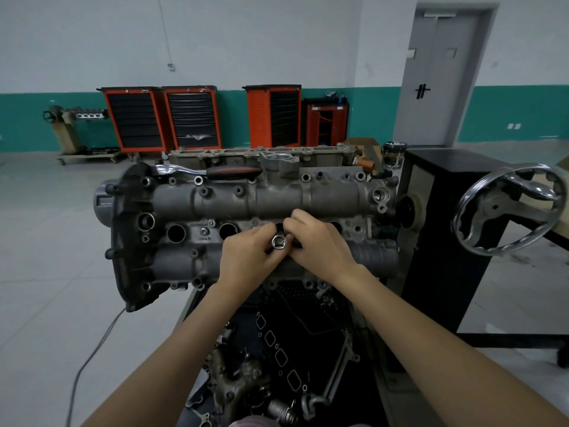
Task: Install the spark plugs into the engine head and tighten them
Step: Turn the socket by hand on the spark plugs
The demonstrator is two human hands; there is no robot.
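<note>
Head cam: both hands meet at mid-frame over the engine head (246,198), which sits on a stand w/ a chrome handwheel (508,208) at right. Left hand (246,254) has fingers curled round a chrome socket (279,241), its open square-drive end facing the camera. Right hand (320,241) pinches the same tool from the right side, fingertips curled at its far end. Socket hangs right over the third plug well, which the hands mostly hide. Two open wells (176,233) show to the left; a fourth peeks out by the right hand.

Can't see a spark plug itself. Prob. seated inside the socket or already down the well, but can't tell.

Ratchet (212,171) w/ red-black grip lies along the top edge of the head, upper centre, not yet in use.

Handling, as a guess: socket is steel, stiff, smooth, likely a bit slick, light enough for fingertips. Best held round its barrel, kept straight in line w/ the well so threads start clean. Plug has ceramic insulator, so brittle; don't drop it down the well or cock it sideways. Start by fingers only, ratchet after.

Red tool cabinets (135,118) stand at the back wall, upper left.
</note>
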